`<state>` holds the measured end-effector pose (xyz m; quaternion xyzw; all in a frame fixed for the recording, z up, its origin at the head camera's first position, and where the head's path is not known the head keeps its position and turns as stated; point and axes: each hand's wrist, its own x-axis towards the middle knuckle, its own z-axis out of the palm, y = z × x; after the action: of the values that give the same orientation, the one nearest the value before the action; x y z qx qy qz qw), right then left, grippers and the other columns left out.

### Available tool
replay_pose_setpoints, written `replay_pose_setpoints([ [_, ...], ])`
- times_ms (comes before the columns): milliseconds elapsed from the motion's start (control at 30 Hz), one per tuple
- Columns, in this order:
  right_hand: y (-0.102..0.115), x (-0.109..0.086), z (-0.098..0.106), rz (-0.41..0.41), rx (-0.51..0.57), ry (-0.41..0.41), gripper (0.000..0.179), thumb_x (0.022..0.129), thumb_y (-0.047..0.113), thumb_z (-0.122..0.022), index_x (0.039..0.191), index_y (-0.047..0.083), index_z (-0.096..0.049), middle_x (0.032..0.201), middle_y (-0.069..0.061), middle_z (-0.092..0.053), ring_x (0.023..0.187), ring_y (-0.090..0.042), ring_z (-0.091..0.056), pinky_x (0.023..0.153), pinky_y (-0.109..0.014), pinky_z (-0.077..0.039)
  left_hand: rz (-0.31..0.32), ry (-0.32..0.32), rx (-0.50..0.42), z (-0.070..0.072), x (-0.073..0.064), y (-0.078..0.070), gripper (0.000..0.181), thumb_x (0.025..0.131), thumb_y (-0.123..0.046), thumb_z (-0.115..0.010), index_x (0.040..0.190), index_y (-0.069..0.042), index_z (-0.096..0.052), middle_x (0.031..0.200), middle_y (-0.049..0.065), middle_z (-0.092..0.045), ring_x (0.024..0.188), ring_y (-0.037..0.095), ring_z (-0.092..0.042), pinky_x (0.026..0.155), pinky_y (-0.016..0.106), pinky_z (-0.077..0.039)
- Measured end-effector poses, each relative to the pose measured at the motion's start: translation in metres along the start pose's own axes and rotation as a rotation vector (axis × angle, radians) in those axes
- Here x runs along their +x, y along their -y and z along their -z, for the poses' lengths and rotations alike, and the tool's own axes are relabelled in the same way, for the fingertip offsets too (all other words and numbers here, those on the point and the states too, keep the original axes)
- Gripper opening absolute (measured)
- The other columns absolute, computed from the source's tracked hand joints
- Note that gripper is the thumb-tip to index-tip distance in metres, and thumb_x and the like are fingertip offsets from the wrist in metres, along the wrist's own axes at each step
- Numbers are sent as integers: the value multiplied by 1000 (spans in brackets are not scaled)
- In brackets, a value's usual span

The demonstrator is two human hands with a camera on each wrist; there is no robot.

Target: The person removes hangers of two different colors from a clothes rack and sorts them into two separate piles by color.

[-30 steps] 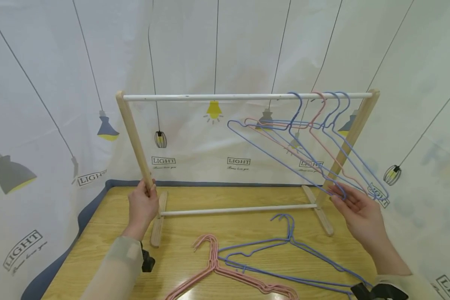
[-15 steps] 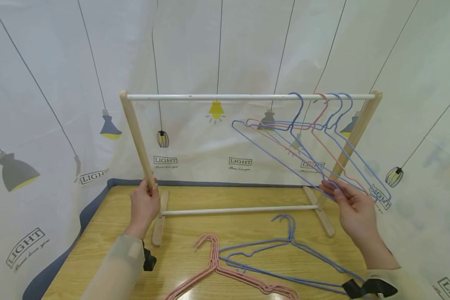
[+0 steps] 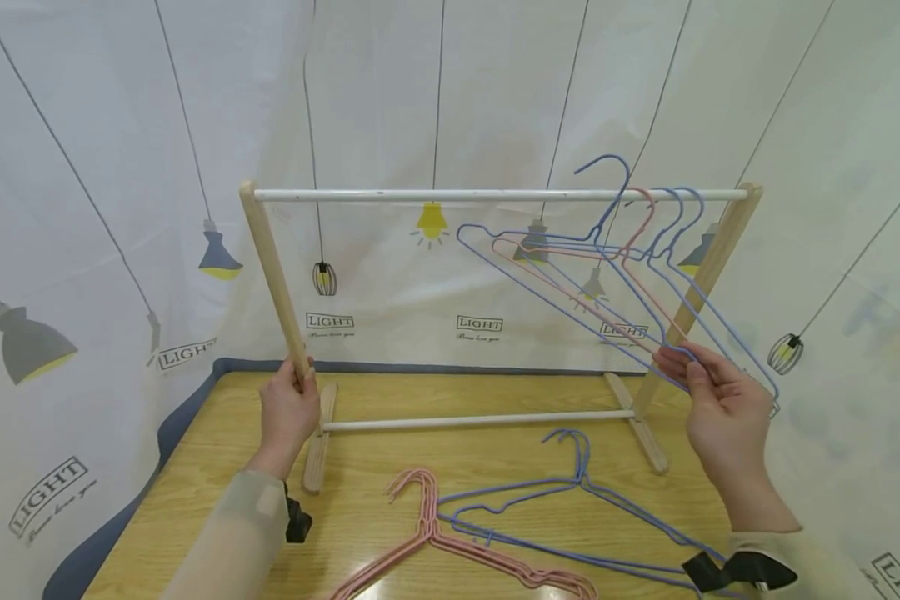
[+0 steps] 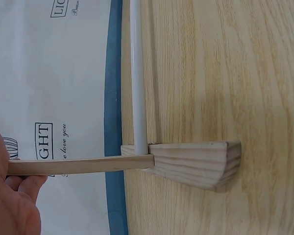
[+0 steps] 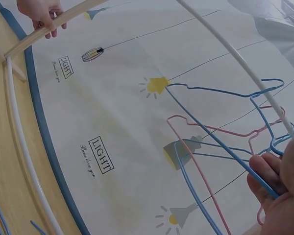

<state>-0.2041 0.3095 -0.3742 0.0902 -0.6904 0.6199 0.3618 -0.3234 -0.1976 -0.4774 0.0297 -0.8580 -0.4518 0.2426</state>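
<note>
My left hand (image 3: pixel 288 410) grips the left wooden post (image 3: pixel 273 279) of a small garment rack, low down; the left wrist view shows the fingers round the post (image 4: pixel 78 165). My right hand (image 3: pixel 731 429) pinches the lower right corner of a blue clothes hanger (image 3: pixel 598 232) between thumb and fingers. This hanger's hook stands raised above the white top rod (image 3: pixel 420 196), its tip pointing left. Right beside it, a pink hanger (image 3: pixel 651 210) hangs on the rod, followed by two more blue hangers (image 3: pixel 701 210) near the right post. In the right wrist view, the held hanger (image 5: pixel 220 140) slants past my fingers.
On the wooden table (image 3: pixel 217 517) lie a stack of pink hangers (image 3: pixel 426 521) in front and several blue hangers (image 3: pixel 581 467) behind it to the right. A white lower bar (image 3: pixel 480 421) joins the rack's feet. A lamp-printed sheet (image 3: pixel 375 100) surrounds the table.
My right hand has taken hold of the leftmost blue hanger's corner and raised it, so its hook has come up off the rod and slightly right. The left hand keeps its grip.
</note>
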Motion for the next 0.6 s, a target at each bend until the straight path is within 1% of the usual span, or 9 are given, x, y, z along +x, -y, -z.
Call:
replay_pose_setpoints([
  [167, 9, 0, 2, 10, 101, -8, 27, 107, -4, -53, 127, -20, -64, 110, -16, -78, 98, -20, -77, 93, -31, -55, 17, 13, -6, 0, 0, 1, 31, 109, -10, -56, 138, -2, -65, 120, 27, -73, 96, 37, -73, 71, 48, -59],
  [300, 15, -4, 6, 20, 181, -6, 28, 106, -8, -52, 127, -24, -60, 110, -18, -78, 99, -23, -77, 95, -34, -54, 12, 11, -9, 0, 0, 0, 32, 109, -10, -56, 138, -1, -65, 120, 27, -72, 98, 37, -73, 72, 49, -59],
  [400, 20, -8, 10, -2, 215, -15, 27, 105, -9, -52, 127, -23, -61, 109, -18, -78, 97, -24, -78, 94, -35, -54, 7, 9, -8, 0, 1, 0, 32, 109, -10, -55, 138, -1, -65, 120, 28, -72, 99, 37, -73, 73, 50, -59],
  [500, 25, -13, 15, -44, 208, -27, 28, 105, -8, -53, 127, -24, -60, 108, -18, -78, 95, -23, -78, 95, -35, -53, 4, 4, -6, -1, 1, -1, 31, 109, -8, -56, 138, 0, -65, 120, 28, -72, 99, 38, -73, 74, 51, -59],
  [600, 30, -19, 21, -94, 163, -34, 29, 106, -6, -53, 129, -22, -60, 109, -17, -78, 95, -22, -78, 96, -33, -53, 2, -2, -3, -1, 0, -1, 31, 108, -7, -56, 137, 1, -65, 119, 28, -73, 99, 38, -74, 73, 52, -59],
])
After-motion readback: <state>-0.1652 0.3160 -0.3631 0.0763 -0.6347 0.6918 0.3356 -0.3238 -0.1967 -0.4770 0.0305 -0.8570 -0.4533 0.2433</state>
